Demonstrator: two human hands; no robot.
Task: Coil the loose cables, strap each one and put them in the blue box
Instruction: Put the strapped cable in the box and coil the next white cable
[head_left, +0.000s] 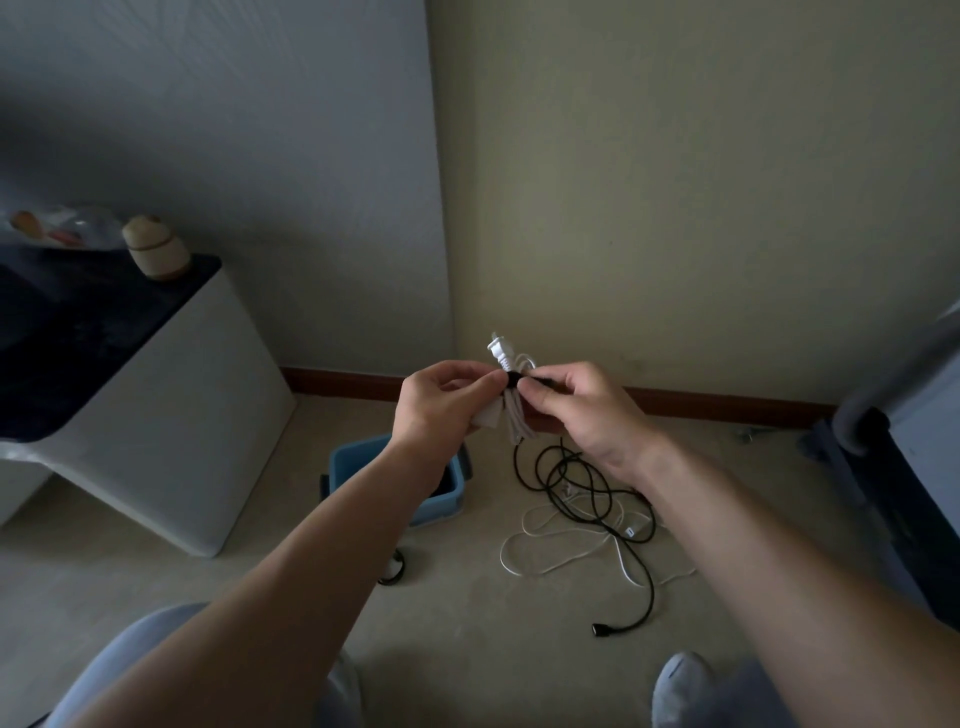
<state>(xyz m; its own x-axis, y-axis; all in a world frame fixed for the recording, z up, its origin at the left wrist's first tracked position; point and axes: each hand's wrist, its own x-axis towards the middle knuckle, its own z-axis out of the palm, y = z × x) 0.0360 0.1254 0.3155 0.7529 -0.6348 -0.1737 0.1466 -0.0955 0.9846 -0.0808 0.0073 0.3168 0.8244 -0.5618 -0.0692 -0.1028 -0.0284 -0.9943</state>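
The left hand (447, 397) and right hand (576, 402) pinched a black strap (514, 379) round a coiled white cable (511, 410), fingers curled tight on it, held up before the wall; below lay the blue box (353, 462) and, just beside it, loose black cable (576, 488) and white cable (550, 551) tangled on the floor.

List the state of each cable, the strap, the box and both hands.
White cable bundle: coiled, held between both hands.
Black strap: wrapped around the bundle.
Left hand: grips the bundle.
Right hand: pinches the strap.
Black cable: loose on floor.
Thin white cable: loose on floor.
Blue box: open, on floor.
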